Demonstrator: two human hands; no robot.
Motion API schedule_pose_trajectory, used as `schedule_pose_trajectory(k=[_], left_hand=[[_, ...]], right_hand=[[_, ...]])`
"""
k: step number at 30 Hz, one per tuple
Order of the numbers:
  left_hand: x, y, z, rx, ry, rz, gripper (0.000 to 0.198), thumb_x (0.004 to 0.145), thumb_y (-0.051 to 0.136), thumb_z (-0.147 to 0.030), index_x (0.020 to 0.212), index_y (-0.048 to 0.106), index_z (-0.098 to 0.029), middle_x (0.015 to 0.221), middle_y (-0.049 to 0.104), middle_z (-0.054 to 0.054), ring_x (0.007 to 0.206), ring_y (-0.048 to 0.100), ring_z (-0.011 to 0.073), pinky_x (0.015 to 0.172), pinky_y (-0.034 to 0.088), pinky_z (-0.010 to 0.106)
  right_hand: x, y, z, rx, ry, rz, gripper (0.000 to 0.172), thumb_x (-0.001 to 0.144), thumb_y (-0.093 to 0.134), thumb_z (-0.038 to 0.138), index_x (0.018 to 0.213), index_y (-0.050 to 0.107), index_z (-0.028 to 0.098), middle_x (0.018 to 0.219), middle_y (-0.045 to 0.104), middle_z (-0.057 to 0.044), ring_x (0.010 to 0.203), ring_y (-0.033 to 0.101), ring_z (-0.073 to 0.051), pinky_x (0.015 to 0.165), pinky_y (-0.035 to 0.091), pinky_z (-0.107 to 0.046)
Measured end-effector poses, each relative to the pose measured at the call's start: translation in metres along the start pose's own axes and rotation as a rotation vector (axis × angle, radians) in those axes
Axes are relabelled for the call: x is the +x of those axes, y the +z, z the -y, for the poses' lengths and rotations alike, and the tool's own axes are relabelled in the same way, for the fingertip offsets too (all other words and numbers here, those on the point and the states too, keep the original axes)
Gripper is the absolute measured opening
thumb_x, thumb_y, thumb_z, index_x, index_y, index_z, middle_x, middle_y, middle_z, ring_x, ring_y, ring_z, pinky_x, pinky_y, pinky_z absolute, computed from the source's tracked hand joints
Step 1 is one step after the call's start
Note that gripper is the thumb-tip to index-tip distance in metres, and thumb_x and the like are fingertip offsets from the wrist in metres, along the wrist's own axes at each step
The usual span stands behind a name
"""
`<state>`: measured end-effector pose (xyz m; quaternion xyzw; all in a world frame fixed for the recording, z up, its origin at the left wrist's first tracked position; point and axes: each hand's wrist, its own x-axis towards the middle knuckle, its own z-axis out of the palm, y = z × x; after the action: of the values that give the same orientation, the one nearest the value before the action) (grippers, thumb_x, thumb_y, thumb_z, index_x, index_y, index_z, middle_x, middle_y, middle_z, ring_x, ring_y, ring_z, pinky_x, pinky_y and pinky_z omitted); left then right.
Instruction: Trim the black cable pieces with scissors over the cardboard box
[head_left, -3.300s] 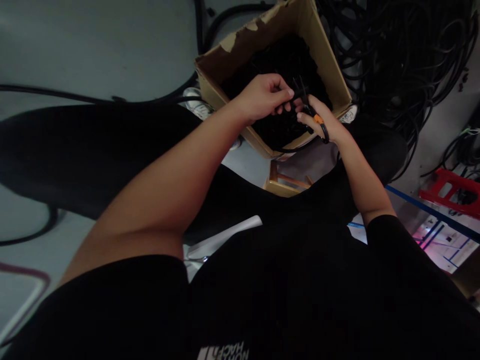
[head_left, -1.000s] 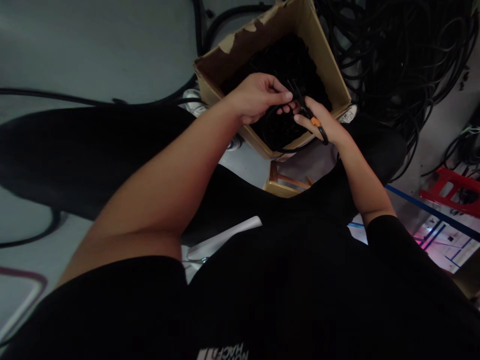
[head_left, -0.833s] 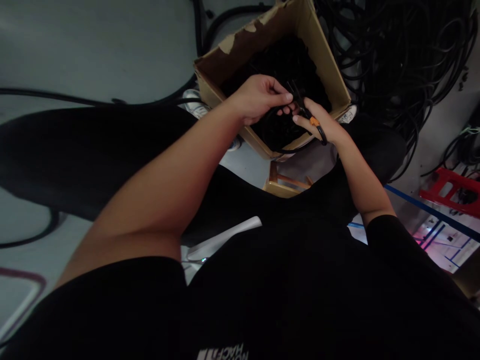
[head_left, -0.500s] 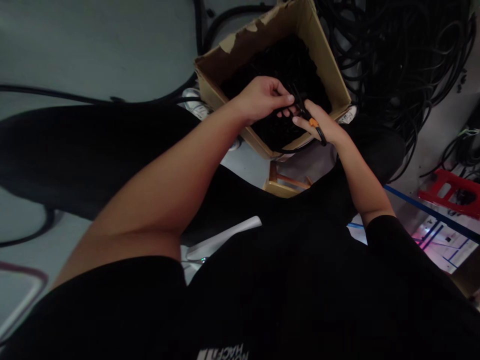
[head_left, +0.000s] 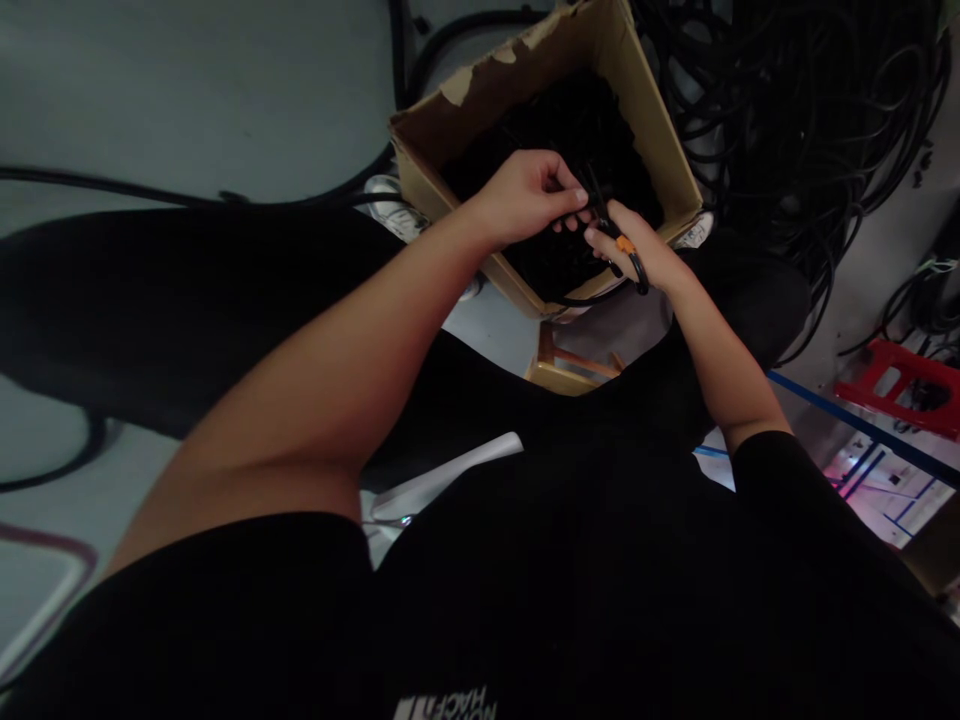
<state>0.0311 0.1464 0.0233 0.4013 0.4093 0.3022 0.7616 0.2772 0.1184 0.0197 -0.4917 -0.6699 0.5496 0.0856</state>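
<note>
While hovering over a torn cardboard box (head_left: 442, 125) — left hand (head_left: 525, 197) pinching a black cable (head_left: 600, 292) near its pronged end, right hand (head_left: 637, 250) curled round the cable by an orange tag (head_left: 625, 244), both hands just about touching. More black cables (head_left: 570, 120) inside the box — a tangled heap of cable (head_left: 787, 110) just right of it.

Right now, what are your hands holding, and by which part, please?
A black cable: left hand near its pronged end, right hand at the orange band.
</note>
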Motion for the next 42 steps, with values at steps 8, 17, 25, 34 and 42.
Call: schedule_pose_trajectory(k=[8,17,25,34,42], left_hand=[[0.007,-0.014,0.02,0.032,-0.027,-0.093,0.046,0.091,0.111,-0.065,0.088,0.073,-0.04,0.091,0.093,0.003,0.145,0.074,0.0459,0.132,0.051,0.065],[0.004,-0.015,0.016,0.078,-0.101,-0.004,0.048,0.097,0.109,-0.071,0.089,0.076,-0.037,0.089,0.091,0.004,0.121,0.076,0.0395,0.133,0.053,0.071],[-0.008,-0.02,0.002,-0.028,-0.233,0.002,0.04,0.09,0.11,-0.063,0.088,0.083,-0.034,0.108,0.096,0.01,0.14,0.079,0.0447,0.14,0.048,0.072],[-0.005,-0.021,-0.006,-0.085,-0.18,-0.117,0.048,0.085,0.115,-0.055,0.088,0.071,-0.036,0.111,0.098,0.004,0.139,0.079,0.0432,0.135,0.055,0.066],[-0.011,0.006,0.001,-0.067,-0.134,-0.006,0.057,0.102,0.118,-0.061,0.093,0.072,-0.031,0.095,0.089,0.008,0.1,0.078,0.0309,0.121,0.066,0.058]], right_hand=[[-0.009,0.005,0.04,0.063,0.035,-0.006,0.075,0.125,0.064,0.094,0.149,0.073,0.023,0.125,0.083,-0.013,0.119,0.09,-0.034,0.111,0.083,-0.053],[-0.004,0.005,0.002,0.077,-0.004,-0.015,0.082,0.116,0.073,0.102,0.137,0.068,0.023,0.118,0.081,-0.01,0.115,0.089,-0.032,0.107,0.081,-0.051],[-0.013,-0.015,0.011,0.13,-0.051,0.068,0.083,0.118,0.066,0.103,0.134,0.071,0.022,0.102,0.073,-0.003,0.098,0.083,-0.023,0.097,0.078,-0.045],[-0.011,-0.015,-0.001,0.172,0.052,-0.025,0.093,0.107,0.075,0.104,0.152,0.074,0.023,0.11,0.083,-0.009,0.081,0.082,-0.028,0.081,0.08,-0.05],[0.003,-0.004,0.018,0.286,0.03,-0.204,0.096,0.104,0.073,0.113,0.145,0.066,0.026,0.114,0.084,-0.006,0.099,0.083,-0.023,0.094,0.077,-0.042]])
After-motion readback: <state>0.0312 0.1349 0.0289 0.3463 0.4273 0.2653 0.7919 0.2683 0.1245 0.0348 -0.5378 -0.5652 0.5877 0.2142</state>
